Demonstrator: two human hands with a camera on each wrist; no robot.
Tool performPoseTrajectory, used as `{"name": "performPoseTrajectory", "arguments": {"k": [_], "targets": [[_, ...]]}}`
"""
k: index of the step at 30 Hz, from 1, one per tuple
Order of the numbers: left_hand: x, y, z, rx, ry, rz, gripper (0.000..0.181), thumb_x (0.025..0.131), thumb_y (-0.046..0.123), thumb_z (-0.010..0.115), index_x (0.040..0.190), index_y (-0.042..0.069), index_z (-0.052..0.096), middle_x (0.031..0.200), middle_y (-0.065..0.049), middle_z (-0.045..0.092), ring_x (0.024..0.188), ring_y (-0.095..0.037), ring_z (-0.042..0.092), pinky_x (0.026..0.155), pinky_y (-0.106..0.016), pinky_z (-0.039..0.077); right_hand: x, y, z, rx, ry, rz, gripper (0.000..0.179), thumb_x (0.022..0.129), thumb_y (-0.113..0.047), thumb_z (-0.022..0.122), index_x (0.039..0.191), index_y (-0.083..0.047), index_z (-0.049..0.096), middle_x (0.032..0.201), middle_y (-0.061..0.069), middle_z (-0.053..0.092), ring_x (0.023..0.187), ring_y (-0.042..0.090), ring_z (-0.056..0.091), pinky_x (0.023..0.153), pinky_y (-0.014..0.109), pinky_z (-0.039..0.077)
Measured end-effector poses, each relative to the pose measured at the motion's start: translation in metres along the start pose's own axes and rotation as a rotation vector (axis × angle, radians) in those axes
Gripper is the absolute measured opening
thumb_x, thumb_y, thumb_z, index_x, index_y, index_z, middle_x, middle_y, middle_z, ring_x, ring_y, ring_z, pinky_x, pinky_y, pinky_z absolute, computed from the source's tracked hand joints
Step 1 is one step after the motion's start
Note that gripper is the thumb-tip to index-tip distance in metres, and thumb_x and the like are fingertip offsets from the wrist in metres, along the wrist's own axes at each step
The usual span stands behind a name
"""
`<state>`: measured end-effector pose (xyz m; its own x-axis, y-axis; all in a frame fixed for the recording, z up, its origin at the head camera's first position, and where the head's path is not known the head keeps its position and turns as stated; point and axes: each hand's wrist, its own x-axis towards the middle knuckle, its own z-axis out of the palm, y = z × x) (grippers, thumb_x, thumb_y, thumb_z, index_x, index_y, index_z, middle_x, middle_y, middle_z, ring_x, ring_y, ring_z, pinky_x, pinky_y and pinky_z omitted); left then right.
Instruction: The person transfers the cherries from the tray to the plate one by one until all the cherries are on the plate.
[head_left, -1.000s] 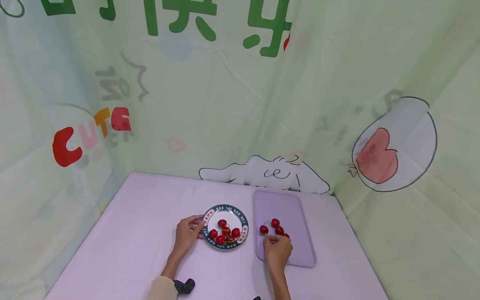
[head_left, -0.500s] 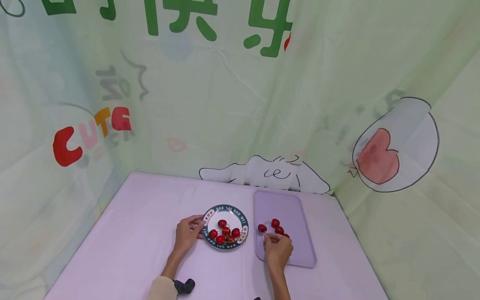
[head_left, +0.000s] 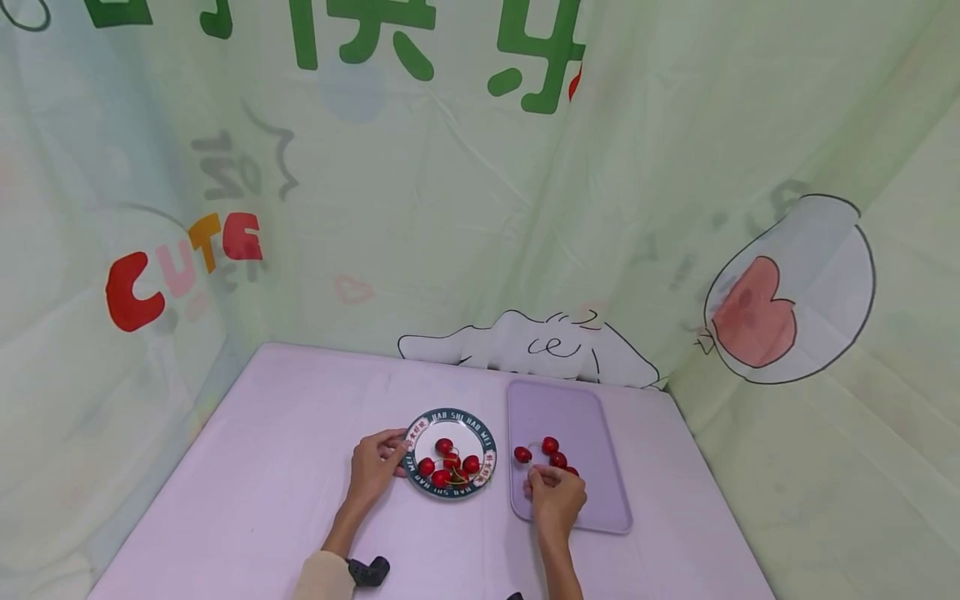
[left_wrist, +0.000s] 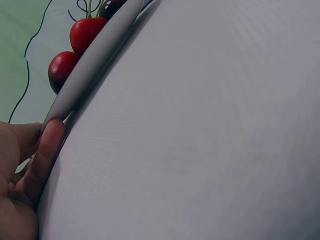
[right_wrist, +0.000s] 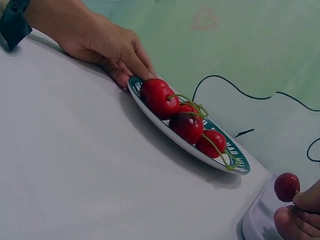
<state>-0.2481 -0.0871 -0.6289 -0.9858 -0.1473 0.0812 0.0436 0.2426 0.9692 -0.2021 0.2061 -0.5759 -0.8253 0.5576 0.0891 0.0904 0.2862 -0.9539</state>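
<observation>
"Nearest, how's the right hand (head_left: 557, 502)?"
"Thumb and finger together, pinching a cherry (right_wrist: 286, 186) by its stem above the purple tray (head_left: 555, 407). A loose pinch could let it drop."
"And the left hand (head_left: 372, 468)?"
"Clamped on the rim of the plate (head_left: 450, 415); tipping that might roll the piled cherries (head_left: 442, 479) off."
"Farther out?"
"Loose cherries (head_left: 551, 446) on the tray, just beyond the right knuckles, which could nudge them"
</observation>
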Motion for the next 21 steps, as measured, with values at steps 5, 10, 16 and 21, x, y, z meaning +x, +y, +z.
{"name": "performPoseTrajectory", "arguments": {"k": [5, 10, 16, 21], "targets": [[-0.0008, 0.0004, -0.0001, 0.004, -0.003, -0.001, 0.031, 0.102, 0.007, 0.076, 0.132, 0.001, 0.076, 0.099, -0.014, 0.078, 0.056, -0.012, 0.071, 0.057, -0.02, 0.062, -0.0005, -0.0007, 0.0001, 0.028, -0.026, 0.033, 0.012, 0.094, 0.006, 0.079, 0.102, 0.015, 0.079, 0.083, 0.026, 0.079, 0.06, 0.019, 0.077, 0.055, 0.014, 0.059], [-0.001, 0.0005, 0.0003, 0.015, -0.004, -0.009, 0.032, 0.103, 0.008, 0.075, 0.134, 0.002, 0.075, 0.104, -0.014, 0.078, 0.058, -0.011, 0.071, 0.058, -0.02, 0.062, 0.002, 0.0023, 0.0014, 0.071, -0.051, 0.081, 0.014, 0.095, 0.005, 0.079, 0.105, 0.015, 0.078, 0.081, 0.022, 0.08, 0.059, 0.012, 0.075, 0.057, 0.017, 0.061], [-0.0011, -0.0011, 0.0003, 0.026, -0.004, -0.011, 0.033, 0.103, 0.009, 0.075, 0.136, 0.002, 0.074, 0.105, -0.014, 0.078, 0.059, -0.011, 0.071, 0.059, -0.019, 0.061, 0.0054, 0.0072, 0.0015, 0.15, -0.086, 0.179, 0.02, 0.096, 0.003, 0.078, 0.11, 0.017, 0.076, 0.077, 0.015, 0.079, 0.058, 0.008, 0.074, 0.057, 0.019, 0.062], [-0.0005, -0.0003, 0.0, 0.012, -0.003, -0.006, 0.032, 0.103, 0.008, 0.075, 0.134, 0.002, 0.075, 0.105, -0.014, 0.079, 0.058, -0.012, 0.071, 0.059, -0.02, 0.062, 0.0061, 0.0053, -0.0011, 0.171, -0.106, 0.218, 0.021, 0.097, 0.003, 0.078, 0.112, 0.018, 0.075, 0.076, 0.012, 0.079, 0.059, 0.009, 0.075, 0.059, 0.019, 0.063]]}}
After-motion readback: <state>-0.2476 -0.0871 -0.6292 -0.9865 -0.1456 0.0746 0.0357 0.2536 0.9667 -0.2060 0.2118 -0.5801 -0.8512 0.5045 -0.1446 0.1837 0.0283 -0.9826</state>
